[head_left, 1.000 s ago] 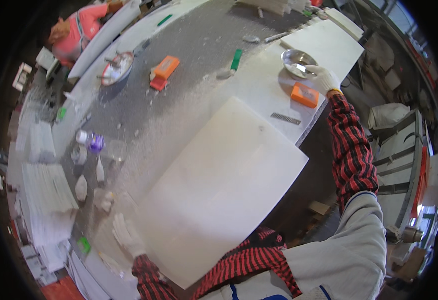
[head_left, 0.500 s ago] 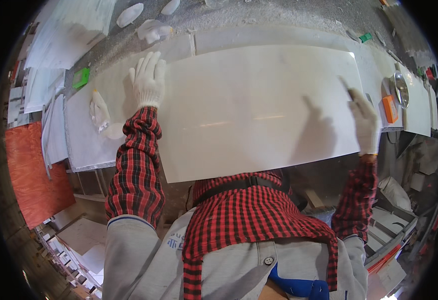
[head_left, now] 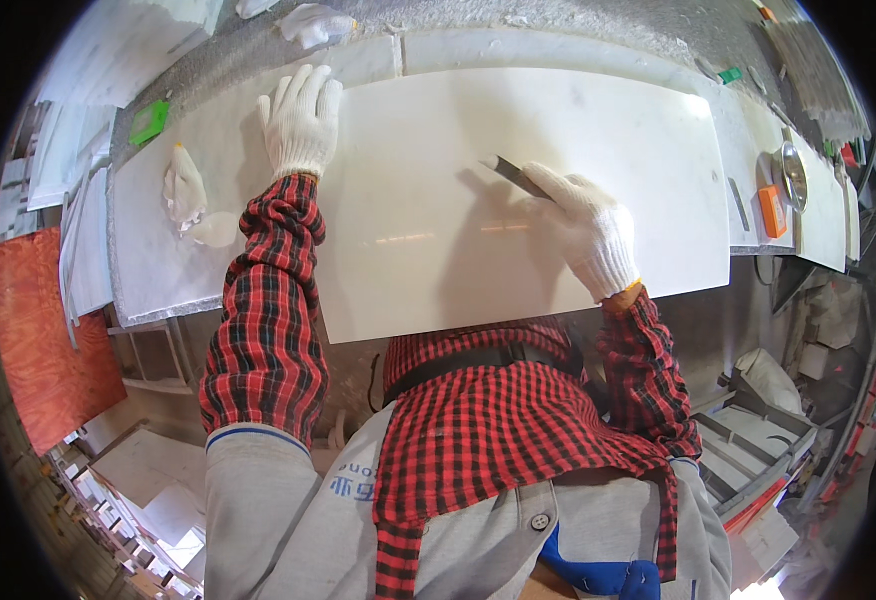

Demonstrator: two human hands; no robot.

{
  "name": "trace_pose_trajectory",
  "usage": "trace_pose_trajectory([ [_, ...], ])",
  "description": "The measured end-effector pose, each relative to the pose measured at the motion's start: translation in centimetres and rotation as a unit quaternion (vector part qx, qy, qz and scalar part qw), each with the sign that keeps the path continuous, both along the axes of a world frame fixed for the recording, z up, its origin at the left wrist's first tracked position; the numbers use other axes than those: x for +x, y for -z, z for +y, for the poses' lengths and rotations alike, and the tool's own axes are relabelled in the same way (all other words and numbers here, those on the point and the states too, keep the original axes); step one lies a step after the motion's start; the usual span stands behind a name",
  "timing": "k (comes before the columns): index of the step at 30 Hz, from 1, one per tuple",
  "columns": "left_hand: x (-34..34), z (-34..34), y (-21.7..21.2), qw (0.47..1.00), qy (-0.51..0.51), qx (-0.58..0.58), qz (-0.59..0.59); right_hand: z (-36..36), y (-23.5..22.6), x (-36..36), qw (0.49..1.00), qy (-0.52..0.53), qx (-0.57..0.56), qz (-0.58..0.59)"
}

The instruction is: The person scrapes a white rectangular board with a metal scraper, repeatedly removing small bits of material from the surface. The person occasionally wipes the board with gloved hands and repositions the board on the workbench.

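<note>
Your left hand (head_left: 301, 118) lay flat and open on the slab's (head_left: 518, 190) far left corner, the slab resting on the bench (head_left: 158, 270). Your right hand (head_left: 583, 228) gripped a blade (head_left: 514, 176) mid-slab. Best to press that corner firmly and draw steadily.

A grey stone workbench (head_left: 578, 25), dusted white, carries a large white slab (head_left: 518, 190) overhanging its near edge. Also on it lie a green block (head_left: 149, 121), spare white gloves (head_left: 184, 187), an orange box (head_left: 772, 210), and a round metal dish (head_left: 794, 175).
</note>
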State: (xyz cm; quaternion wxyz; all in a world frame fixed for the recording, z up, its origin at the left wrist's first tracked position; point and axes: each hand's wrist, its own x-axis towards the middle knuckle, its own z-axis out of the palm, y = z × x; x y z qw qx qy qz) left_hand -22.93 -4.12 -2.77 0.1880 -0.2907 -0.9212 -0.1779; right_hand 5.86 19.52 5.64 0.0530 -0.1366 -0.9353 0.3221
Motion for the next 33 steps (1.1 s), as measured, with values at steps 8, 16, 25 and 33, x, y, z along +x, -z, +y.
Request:
trace_pose_trajectory([
  [8,-0.5,0.0,0.5,0.999,0.003,-0.009,0.035,-2.1,0.8,-1.9,0.996,-0.025,0.07,0.049],
  [16,-0.3,0.1,0.0,1.0,0.006,0.002,-0.001,-2.3,1.5,-2.6,0.988,-0.032,0.143,0.054],
  [25,-0.4,0.1,0.2,1.0,0.006,-0.009,0.015,-2.1,1.7,-2.7,0.984,-0.068,0.16,0.033],
  [33,-0.2,-0.2,0.1,1.0,0.007,-0.003,0.024,-1.7,1.1,-2.2,0.994,-0.034,0.099,0.02],
])
